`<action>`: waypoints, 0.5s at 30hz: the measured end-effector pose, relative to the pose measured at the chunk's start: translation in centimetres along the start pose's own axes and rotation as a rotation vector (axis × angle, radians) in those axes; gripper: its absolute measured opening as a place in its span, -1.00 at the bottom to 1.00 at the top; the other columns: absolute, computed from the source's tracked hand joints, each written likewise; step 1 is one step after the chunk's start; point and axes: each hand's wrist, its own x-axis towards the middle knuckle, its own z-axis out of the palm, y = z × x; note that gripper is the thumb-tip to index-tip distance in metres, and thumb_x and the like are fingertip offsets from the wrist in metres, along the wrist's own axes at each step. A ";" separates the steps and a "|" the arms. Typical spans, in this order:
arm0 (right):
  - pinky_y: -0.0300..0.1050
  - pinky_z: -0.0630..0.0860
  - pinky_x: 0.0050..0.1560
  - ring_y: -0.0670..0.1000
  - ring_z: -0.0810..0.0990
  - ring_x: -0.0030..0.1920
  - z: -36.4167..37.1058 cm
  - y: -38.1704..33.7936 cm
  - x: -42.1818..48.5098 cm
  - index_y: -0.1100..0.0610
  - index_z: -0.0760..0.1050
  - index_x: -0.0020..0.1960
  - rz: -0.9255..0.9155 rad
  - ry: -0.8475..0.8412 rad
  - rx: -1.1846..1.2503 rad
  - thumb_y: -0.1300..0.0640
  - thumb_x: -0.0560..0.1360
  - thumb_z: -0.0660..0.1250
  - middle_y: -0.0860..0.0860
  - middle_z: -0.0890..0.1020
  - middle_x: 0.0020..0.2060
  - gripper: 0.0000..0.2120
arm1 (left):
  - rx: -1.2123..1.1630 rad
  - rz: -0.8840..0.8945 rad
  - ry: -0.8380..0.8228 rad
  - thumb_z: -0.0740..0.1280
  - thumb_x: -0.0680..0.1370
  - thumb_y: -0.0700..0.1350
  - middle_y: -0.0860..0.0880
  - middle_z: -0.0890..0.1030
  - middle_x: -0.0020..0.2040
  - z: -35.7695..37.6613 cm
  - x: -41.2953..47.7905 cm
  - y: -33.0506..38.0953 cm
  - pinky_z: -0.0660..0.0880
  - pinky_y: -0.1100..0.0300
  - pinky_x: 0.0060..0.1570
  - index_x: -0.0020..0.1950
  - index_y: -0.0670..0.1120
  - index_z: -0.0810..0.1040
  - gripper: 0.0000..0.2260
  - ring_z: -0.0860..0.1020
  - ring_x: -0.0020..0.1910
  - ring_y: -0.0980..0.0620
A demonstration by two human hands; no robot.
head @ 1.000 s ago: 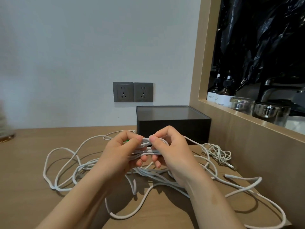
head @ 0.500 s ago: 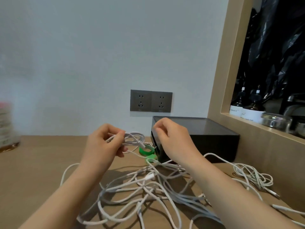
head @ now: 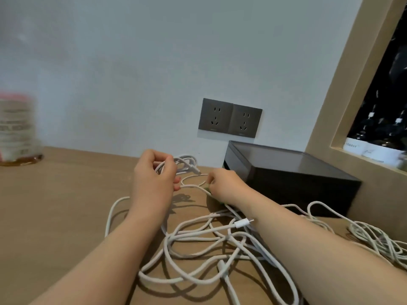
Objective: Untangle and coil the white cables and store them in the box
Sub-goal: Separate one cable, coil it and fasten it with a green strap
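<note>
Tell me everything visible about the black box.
The black rectangular box has matte-looking sides and a smoother, faintly reflective rimmed top, seemingly closed. It stands flat on the wooden table by the wall, below the grey sockets. Loose white cables lie along its front; the right hand is beside its left corner.

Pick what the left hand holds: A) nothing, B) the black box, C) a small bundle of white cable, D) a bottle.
C: the left hand has its fingers curled round a small bundle of white cable, held just above the table.
</note>
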 end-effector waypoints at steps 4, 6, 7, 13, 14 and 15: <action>-0.21 0.40 -0.17 -0.04 0.48 -0.13 0.5 0.1 0.4 0.09 0.43 0.23 -0.057 0.046 0.105 0.18 0.57 0.18 -0.04 0.49 -0.10 -0.76 | 0.073 0.048 -0.020 0.26 0.58 -0.16 -0.01 0.52 -0.31 -0.1 0.0 -0.4 0.57 -0.01 -0.24 -0.20 0.01 0.44 -0.83 0.58 -0.33 -0.10; -0.29 0.35 -0.28 -0.14 0.48 -0.20 0.2 0.1 0.5 0.04 0.41 0.24 -0.074 0.041 0.204 0.16 0.58 0.19 -0.08 0.51 -0.18 -0.75 | 0.068 0.039 -0.003 0.26 0.58 -0.15 -0.02 0.52 -0.28 -0.3 0.1 -0.5 0.56 0.04 -0.27 -0.20 0.02 0.44 -0.83 0.59 -0.30 -0.09; -0.30 0.35 -0.30 -0.16 0.50 -0.21 -0.1 0.0 0.6 0.03 0.42 0.22 -0.073 0.051 0.248 0.16 0.58 0.18 -0.09 0.55 -0.22 -0.78 | 0.063 0.029 0.001 0.26 0.58 -0.15 -0.02 0.52 -0.26 -0.4 0.2 -0.4 0.54 0.07 -0.29 -0.19 0.02 0.43 -0.84 0.59 -0.29 -0.07; -0.20 0.44 -0.11 0.05 0.50 0.00 -1.8 -0.5 1.3 0.09 0.46 0.18 -0.053 0.183 -0.034 0.30 0.57 0.13 0.08 0.55 0.07 -0.74 | 0.102 0.012 -0.021 0.21 0.60 -0.14 -0.03 0.50 -0.17 -1.1 0.7 -0.2 0.48 0.17 -0.35 -0.17 0.02 0.39 -0.84 0.56 -0.26 -0.05; -0.13 0.46 0.00 0.09 0.49 0.05 -1.9 -0.6 1.1 0.12 0.44 0.23 -0.054 0.134 -0.239 0.32 0.56 0.13 0.11 0.53 0.12 -0.70 | 0.105 0.019 -0.024 0.21 0.60 -0.15 -0.03 0.51 -0.17 -1.1 0.8 -0.2 0.47 0.17 -0.36 -0.18 0.02 0.39 -0.84 0.56 -0.25 -0.07; -0.05 0.42 0.08 0.13 0.48 0.09 -2.0 -0.7 0.9 0.13 0.43 0.24 -0.057 0.076 -0.441 0.33 0.55 0.13 0.13 0.53 0.13 -0.70 | 0.108 0.027 -0.027 0.21 0.60 -0.15 -0.04 0.51 -0.17 -1.1 0.9 -0.3 0.47 0.16 -0.37 -0.19 0.02 0.38 -0.83 0.57 -0.25 -0.08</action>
